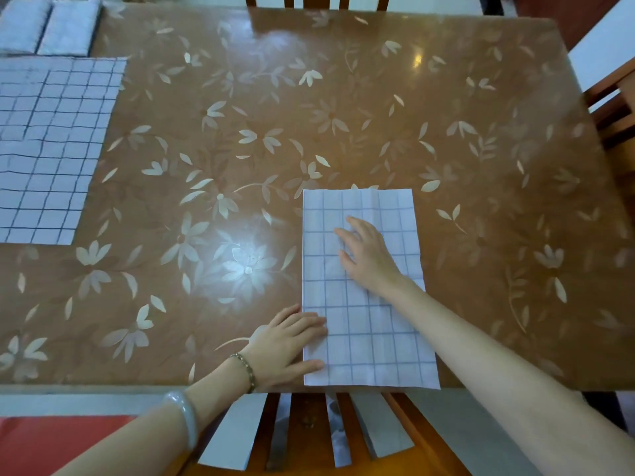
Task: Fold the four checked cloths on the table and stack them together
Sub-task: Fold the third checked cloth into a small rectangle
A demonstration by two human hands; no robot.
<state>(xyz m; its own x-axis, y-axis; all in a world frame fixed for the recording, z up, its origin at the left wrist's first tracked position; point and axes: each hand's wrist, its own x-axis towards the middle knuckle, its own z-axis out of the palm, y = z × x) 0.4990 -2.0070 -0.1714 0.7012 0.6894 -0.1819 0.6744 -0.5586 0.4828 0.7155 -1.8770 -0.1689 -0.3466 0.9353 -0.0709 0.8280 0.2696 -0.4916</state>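
Observation:
A white checked cloth (378, 331), folded into a long rectangle, lies at the near edge of the brown flowered table (309, 115). My right hand (369, 255) rests flat on its middle, fingers spread. My left hand (287, 347) presses its near left edge, fingertips on the cloth. More checked cloth (51, 149) lies spread flat at the table's left side, layered, running out of view.
Two rolled or folded pale towels (48, 25) sit at the far left corner. Wooden chairs stand at the near edge (309, 427), the far side (316, 1) and the right (615, 108). A red surface (51, 441) shows at the lower left.

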